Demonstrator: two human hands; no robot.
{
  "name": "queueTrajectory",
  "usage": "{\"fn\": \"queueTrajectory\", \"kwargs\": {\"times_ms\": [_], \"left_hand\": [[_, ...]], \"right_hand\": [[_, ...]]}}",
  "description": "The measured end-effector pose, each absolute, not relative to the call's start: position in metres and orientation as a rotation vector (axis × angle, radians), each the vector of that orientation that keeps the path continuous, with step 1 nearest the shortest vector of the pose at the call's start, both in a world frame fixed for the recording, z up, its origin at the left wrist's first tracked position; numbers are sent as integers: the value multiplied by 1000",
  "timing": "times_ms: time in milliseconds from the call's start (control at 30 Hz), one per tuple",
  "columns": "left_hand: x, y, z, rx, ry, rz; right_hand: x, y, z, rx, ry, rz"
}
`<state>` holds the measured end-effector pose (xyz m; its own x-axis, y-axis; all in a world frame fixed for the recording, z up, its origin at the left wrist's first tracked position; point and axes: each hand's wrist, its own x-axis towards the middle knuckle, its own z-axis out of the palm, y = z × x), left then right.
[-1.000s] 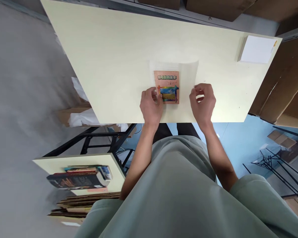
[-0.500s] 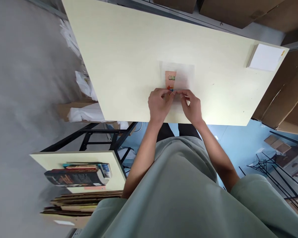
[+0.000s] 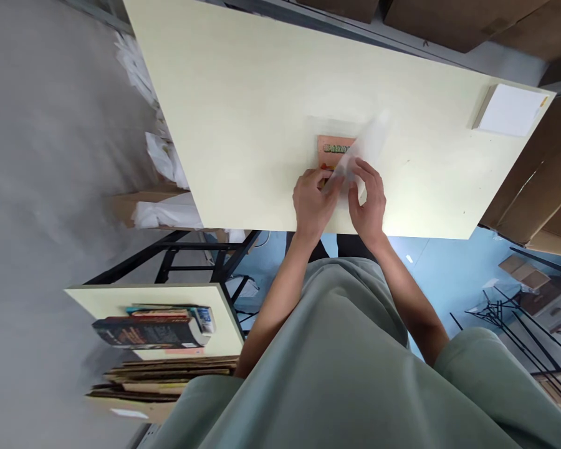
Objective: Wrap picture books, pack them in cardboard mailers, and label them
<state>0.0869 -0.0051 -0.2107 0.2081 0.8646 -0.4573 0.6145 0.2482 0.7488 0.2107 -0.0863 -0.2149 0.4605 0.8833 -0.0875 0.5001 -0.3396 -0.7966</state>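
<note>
A pink printed booklet or card lies on the pale table, partly covered by a thin translucent sheet. The sheet is folded up diagonally, its blurred upper corner raised toward the right; whether it is a bag or a single layer I cannot tell. My left hand is closed at the sheet's lower left, thumb and fingers pinching its edge over the booklet's lower part. On the other side my right hand has curled fingers against the sheet, the thumb bent below them. The booklet's right and lower parts are hidden.
A white box or stack sits at the right end of the table. Cardboard boxes stand beyond that edge and behind the table. At lower left, books lie on a smaller surface above flattened cardboard.
The translucent sheet, flat before, is now lifted and folded over toward the right. More of the pink booklet's top shows. My right hand's fingers have moved up along the sheet.
</note>
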Motion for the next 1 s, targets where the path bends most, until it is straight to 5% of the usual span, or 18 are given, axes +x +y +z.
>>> {"fn": "queueTrajectory", "kwargs": {"times_ms": [133,467,700,1000], "left_hand": [[70,-9,-218,1517,1596,340],[53,-18,-233,1579,1752,264],[59,-14,-244,1519,1759,285],[53,-19,-241,1640,1651,343]], "right_hand": [[216,-92,-218,-2090,-1074,562],[228,-76,-265,-2163,-893,886],[232,-45,-253,-2338,-822,1005],[224,-55,-253,-1960,-588,1229]]}}
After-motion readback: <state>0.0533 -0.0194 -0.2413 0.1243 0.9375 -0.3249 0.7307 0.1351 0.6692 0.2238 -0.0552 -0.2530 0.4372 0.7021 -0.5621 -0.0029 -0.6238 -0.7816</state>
